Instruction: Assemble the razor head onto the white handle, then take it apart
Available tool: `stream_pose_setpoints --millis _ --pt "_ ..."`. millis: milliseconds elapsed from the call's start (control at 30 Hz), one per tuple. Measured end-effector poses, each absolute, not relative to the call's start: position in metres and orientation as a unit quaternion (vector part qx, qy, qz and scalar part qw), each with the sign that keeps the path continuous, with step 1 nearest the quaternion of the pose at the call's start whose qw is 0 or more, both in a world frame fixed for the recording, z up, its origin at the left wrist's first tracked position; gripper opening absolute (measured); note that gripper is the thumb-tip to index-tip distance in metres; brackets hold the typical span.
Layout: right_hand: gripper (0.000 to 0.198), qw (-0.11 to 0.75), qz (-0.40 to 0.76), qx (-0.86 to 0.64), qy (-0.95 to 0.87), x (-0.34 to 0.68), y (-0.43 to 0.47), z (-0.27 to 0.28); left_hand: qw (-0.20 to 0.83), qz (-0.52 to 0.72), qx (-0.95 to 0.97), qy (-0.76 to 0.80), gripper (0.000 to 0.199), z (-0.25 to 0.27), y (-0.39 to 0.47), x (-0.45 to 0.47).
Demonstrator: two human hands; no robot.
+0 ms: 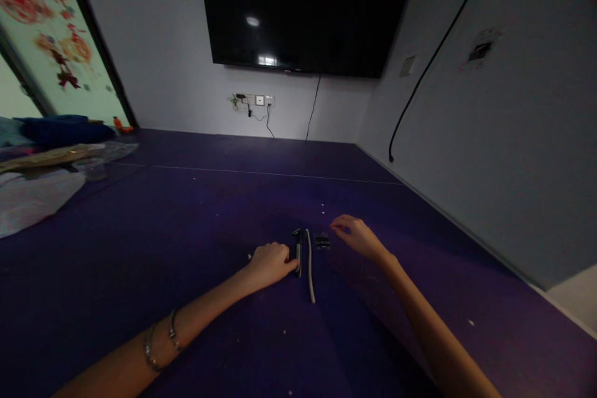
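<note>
My left hand [271, 264] is closed, its thumb and curled fingers against the near side of a slim dark tool [298, 255] with a pale metallic strip and a short crosspiece at its far end. Its exact kind does not show. Just right of it a grey-white piece of cable [310, 267] lies lengthwise, slightly bent. Beside the cable's far end is a small black piece [322, 240], seemingly in clear wrapping. My right hand [358, 237] hovers just to the right of that piece, thumb and fingertips pinched together; what they hold, if anything, is too small to tell.
The dark purple surface [209, 211] carries scattered white specks. Plastic bags [41, 196] and dark blue cloth [69, 129] lie at the far left. A television [308, 12] hangs above wall sockets [260, 100]. A black cable [433, 56] hangs down the right wall.
</note>
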State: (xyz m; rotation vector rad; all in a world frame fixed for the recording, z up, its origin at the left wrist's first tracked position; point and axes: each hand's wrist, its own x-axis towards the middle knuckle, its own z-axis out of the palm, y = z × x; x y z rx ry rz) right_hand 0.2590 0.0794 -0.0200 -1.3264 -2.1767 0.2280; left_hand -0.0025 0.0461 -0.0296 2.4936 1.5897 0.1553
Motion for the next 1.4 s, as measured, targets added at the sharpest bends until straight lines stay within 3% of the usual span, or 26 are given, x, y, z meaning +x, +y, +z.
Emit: stream_pose_setpoints --millis 367,500,800,1000,1200,1400 --pt "0.021 0.294 0.102 -0.502 -0.807 0.243 0.067 0.004 0.08 0.056 0.832 0.545 0.037 -0.031 0.039 0.017" --pt "0.021 0.346 0.126 -0.515 -0.774 0.231 0.067 -0.003 0.103 0.059 0.83 0.544 0.033 -0.033 0.04 0.018" --pt "0.018 0.448 0.402 -0.564 -0.566 0.203 0.074 -0.033 0.123 0.099 0.815 0.557 0.028 -0.034 0.049 0.01" --pt "0.017 0.448 0.572 -0.501 -0.47 0.182 0.064 -0.028 0.152 0.156 0.809 0.547 0.027 -0.031 0.055 0.006" --pt "0.037 0.449 0.626 -0.486 -0.413 0.163 0.051 -0.035 0.195 0.169 0.805 0.534 0.023 -0.033 0.055 0.007" --pt "0.038 0.489 0.623 -0.475 -0.384 0.156 0.049 -0.038 0.152 0.172 0.821 0.522 0.024 -0.028 0.047 0.009"
